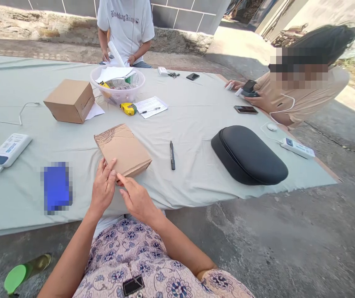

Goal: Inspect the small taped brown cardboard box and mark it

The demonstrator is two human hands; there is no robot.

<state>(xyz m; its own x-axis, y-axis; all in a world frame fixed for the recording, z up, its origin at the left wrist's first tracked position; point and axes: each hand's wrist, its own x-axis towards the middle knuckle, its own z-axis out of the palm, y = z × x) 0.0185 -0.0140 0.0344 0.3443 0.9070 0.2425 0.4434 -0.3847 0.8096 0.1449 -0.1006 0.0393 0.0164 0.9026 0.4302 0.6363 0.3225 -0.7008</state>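
Observation:
A flat, closed cardboard box (124, 145) lies on the cloth-covered table in front of me, dark scribbled lines on its far left corner. My left hand (103, 186) is at its near left corner, fingers over the edge and thumb pressed against it. From the right, my right hand (138, 200) reaches the same corner; its index finger touches the near edge while the thumb stands apart. Between the box and a black padded cushion (250, 155), a black marker (172, 155) lies on the cloth.
Farther back are another cardboard box (68, 101), a pink basket (118, 93) with papers, a yellow tape measure (128, 109) and a written sheet (152, 106). Power strips (11, 150) with cables lie at both sides. Two people sit at the table, one opposite, one right.

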